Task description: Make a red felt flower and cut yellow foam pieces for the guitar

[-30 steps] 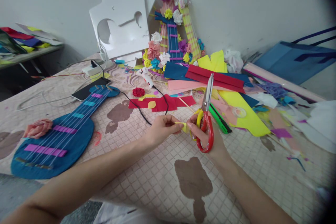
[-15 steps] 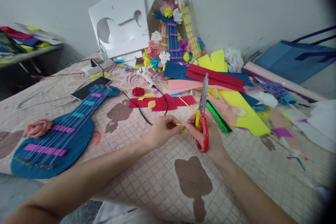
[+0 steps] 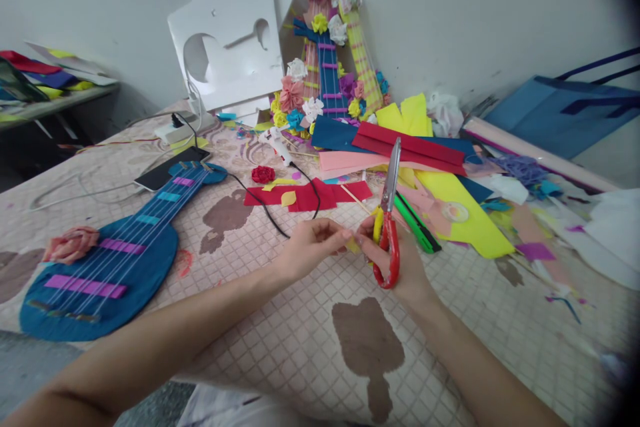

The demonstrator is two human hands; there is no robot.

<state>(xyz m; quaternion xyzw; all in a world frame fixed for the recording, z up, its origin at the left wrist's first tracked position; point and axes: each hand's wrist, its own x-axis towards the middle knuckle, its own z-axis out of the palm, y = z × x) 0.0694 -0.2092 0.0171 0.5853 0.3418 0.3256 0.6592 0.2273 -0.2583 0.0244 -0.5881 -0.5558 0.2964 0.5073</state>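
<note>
Between my fingertips is a small piece of yellow paper (image 3: 353, 245), pinched by my left hand (image 3: 315, 248). My right hand (image 3: 395, 255) is closed around the red handles of a pair of scissors (image 3: 391, 180), blades pointing up and away. Its fingertips also touch the yellow piece, partly covering it. Beyond my hands lie strips of red paper (image 3: 325, 195) with a yellow leaf-shaped piece (image 3: 289, 199) on them. A red paper flower (image 3: 263, 174) sits just behind. A green cutter knife (image 3: 417, 223) lies to the right of the scissors.
A blue paper guitar (image 3: 145, 240) lies at left, near a phone (image 3: 173, 170). A white glue gun (image 3: 277, 147) trails a black cord toward my left hand. Folded coloured paper (image 3: 415, 147) and scraps cover the right. Decorated guitars (image 3: 327, 73) lean against the wall.
The yellow piece has turned from edge-on to showing more of its face between my fingertips. The scissors have shifted slightly right with my right hand.
</note>
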